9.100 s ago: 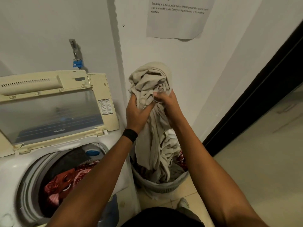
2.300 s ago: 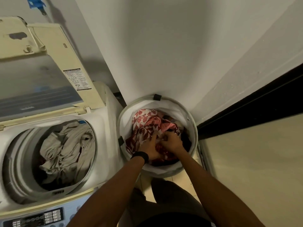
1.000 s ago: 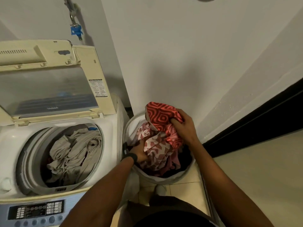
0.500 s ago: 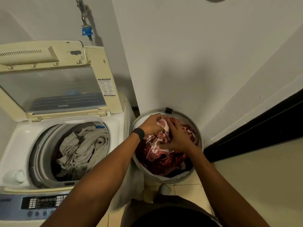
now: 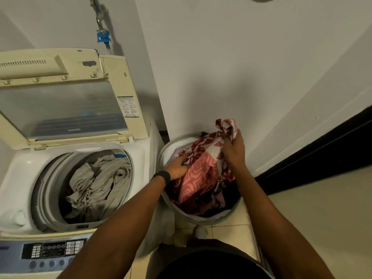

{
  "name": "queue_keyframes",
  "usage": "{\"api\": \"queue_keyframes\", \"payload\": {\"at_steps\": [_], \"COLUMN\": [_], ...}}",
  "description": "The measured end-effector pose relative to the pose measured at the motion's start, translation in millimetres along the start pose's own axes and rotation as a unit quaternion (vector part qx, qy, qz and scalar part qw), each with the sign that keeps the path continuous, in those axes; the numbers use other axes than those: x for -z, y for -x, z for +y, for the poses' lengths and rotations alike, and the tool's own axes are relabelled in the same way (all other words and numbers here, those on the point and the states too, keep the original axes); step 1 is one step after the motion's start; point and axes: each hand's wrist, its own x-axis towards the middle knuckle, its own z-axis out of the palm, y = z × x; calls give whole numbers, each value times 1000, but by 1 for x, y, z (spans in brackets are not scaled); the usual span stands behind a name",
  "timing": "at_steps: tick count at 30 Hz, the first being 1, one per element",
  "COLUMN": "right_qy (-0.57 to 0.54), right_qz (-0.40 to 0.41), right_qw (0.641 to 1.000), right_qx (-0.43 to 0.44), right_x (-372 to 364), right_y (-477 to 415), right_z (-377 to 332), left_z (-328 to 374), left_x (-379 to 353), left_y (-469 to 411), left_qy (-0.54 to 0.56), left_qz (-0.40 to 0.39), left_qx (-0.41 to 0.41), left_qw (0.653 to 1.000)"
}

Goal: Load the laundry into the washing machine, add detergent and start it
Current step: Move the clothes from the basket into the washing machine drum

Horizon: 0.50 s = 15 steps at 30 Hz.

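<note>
Both hands clutch the red patterned cloth (image 5: 201, 174) in the basket (image 5: 211, 219), right hand (image 5: 233, 150) bunching a corner high, left hand (image 5: 177, 167) gathering low, to lift it toward the washer (image 5: 138, 158)

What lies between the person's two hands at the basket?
Head view: the red patterned cloth stretches from the left hand to the right hand, both gripping it.
</note>
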Motion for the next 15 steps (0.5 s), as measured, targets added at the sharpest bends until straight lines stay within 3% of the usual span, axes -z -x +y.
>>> {"api": "queue_keyframes", "payload": {"at_steps": [2, 4, 6, 8, 10, 12, 14, 15], "right_qy": [59, 147, 253, 285, 203, 110, 124, 172], "right_qz": [13, -35, -102, -155, -227, -337, -421, -420], "right_qw": [998, 987, 961, 944, 942, 927, 896, 890], "right_qx": [22, 46, 45, 62, 138, 124, 64, 54], "right_x": [6, 11, 11, 9, 6, 4, 6, 8], "right_y": [-3, -4, -4, 1, 2, 7, 10, 11], "right_z": [5, 16, 29, 37, 40, 40, 37, 37], "left_z": [-3, 7, 26, 49, 63, 60, 44, 35], "left_x": [9, 19, 30, 36, 36, 27, 15, 9], "left_y": [-2, 2, 0, 7, 11, 7, 2, 0], "left_qy": [18, 99, 124, 99, 68, 83, 199, 283], "left_qz": [48, 117, 138, 108, 73, 11, -58, -82], "left_qx": [-19, -44, -68, -101, -119, -97, -34, 7], "left_qw": [999, 987, 980, 984, 988, 992, 978, 955]}}
